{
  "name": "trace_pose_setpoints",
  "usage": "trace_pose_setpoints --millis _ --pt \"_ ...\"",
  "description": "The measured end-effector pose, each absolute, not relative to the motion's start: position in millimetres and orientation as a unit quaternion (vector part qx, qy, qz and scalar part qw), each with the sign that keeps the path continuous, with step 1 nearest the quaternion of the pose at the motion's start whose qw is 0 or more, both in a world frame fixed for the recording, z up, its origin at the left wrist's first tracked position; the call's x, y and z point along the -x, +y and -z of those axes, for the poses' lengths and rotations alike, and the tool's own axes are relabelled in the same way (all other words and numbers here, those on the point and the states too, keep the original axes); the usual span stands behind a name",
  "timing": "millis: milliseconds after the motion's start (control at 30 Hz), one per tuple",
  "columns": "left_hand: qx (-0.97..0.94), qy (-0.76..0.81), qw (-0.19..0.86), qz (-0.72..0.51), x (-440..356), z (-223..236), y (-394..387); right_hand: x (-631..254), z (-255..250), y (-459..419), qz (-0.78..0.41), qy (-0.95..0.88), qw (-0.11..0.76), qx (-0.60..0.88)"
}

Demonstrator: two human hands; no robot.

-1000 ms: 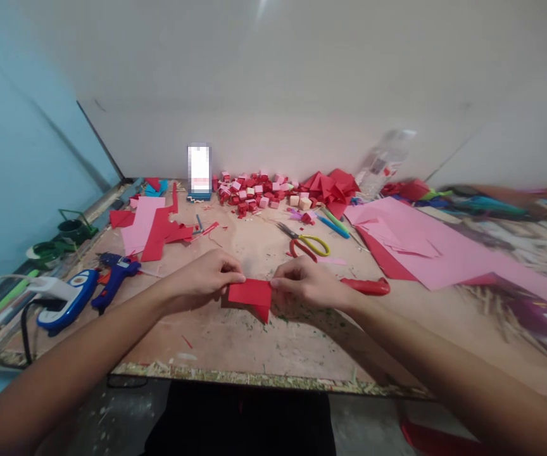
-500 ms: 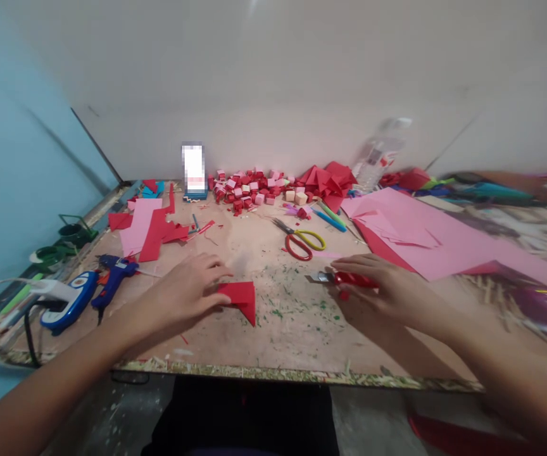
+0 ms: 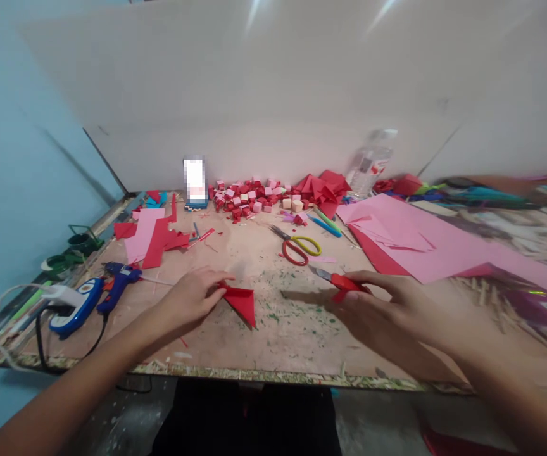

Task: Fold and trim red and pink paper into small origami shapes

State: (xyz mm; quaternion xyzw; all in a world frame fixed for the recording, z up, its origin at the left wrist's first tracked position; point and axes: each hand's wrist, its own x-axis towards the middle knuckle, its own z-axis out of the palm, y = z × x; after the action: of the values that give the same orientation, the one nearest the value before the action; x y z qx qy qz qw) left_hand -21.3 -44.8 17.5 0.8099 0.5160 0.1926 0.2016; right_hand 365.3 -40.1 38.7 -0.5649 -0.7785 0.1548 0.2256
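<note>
My left hand (image 3: 197, 294) pinches a red folded piece of paper (image 3: 241, 304) by its left end, thumb and fingers closed on it. The paper tapers to a point that hangs down toward me. To the right, my right hand (image 3: 387, 297) is closed around a red-handled utility knife (image 3: 344, 282), its silver blade pointing left and away from me. A small red bit shows below the handle; I cannot tell what it is. Just beyond the blade lie scissors (image 3: 297, 247) with one red and one yellow handle loop.
Small red and pink paper cubes (image 3: 252, 197) are heaped at the back, beside a propped phone (image 3: 194, 180). Pink sheets (image 3: 420, 237) lie right, near a plastic bottle (image 3: 373, 163). A blue glue gun (image 3: 119, 285) and a power strip (image 3: 78, 307) sit left. Green crumbs dot the table.
My left fingers have turned the red paper, so its upper edge now stands folded. The right hand has tilted the knife, its blade now angled up and away. The view has shifted slightly.
</note>
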Motion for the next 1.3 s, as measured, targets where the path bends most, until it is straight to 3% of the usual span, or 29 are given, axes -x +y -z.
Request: trace_pose_setpoints --millis 167,400,500,633,733,867,1067,1300 --pt "-0.818 0.502 0.149 -0.24 15 12 -33 -367 -40 -42 -0.17 -0.804 0.162 0.547" --pt "-0.848 0.456 -0.051 -0.265 14 21 -44 -354 -36 -49 -0.199 -0.804 0.184 0.528" --pt "-0.857 0.432 -0.089 -0.267 13 10 -58 -346 -42 -51 -0.198 -0.813 0.192 0.513" --pt "-0.895 0.375 -0.02 -0.239 6 -6 -84 -341 -45 -52 -0.165 -0.816 0.175 0.525" --pt "-0.906 0.349 0.045 -0.237 0 1 -103 -338 -45 -51 -0.207 -0.819 0.156 0.512" --pt "-0.881 0.427 0.016 -0.202 -2 25 -113 -331 -47 -50 -0.253 -0.811 0.157 0.503" --pt "-0.898 0.423 -0.004 -0.122 0 35 -109 -332 -35 -46 -0.224 -0.801 0.191 0.522" --pt "-0.882 0.449 0.055 -0.133 0 32 -112 -326 -30 -41 -0.22 -0.816 0.143 0.515"
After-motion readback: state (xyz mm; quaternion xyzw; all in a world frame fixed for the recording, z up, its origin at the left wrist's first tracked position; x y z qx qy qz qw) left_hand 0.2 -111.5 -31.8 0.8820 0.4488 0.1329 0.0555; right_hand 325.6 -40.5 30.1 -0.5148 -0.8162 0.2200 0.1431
